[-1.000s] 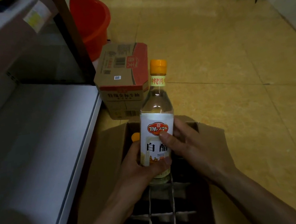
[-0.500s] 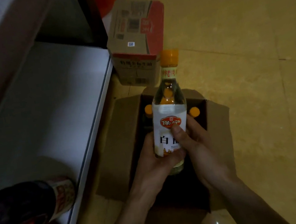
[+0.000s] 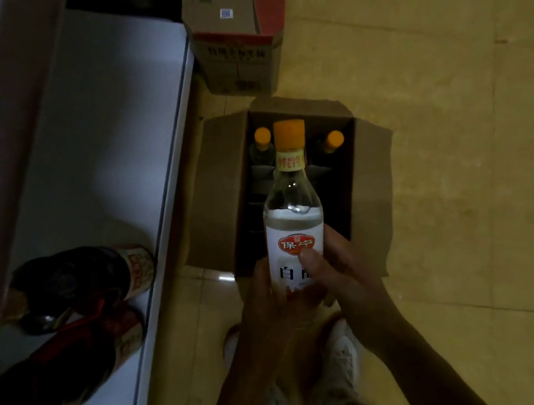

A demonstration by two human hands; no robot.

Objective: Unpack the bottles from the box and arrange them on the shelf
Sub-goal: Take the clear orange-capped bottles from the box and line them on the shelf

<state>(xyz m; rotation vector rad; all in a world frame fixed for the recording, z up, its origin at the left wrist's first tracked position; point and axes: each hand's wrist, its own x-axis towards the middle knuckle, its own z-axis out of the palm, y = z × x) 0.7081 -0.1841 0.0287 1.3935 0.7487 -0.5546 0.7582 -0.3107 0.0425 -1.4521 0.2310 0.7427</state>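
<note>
Bottle (image 3: 295,232) drawn nearer person since half-second ago, base now past near edge of box (image 3: 369,166). Left hand (image 3: 263,293) and right hand (image 3: 342,274) both wrap label, right thumb on front. Long axis near upright, cap at far end. Shelf (image 3: 117,138) lies leftward; left hand nearer.

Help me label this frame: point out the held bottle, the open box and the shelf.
held bottle (image 3: 295,229), head view, upper white label.
open box (image 3: 375,193), head view, right flap.
shelf (image 3: 106,157), head view, bare white board.
</note>
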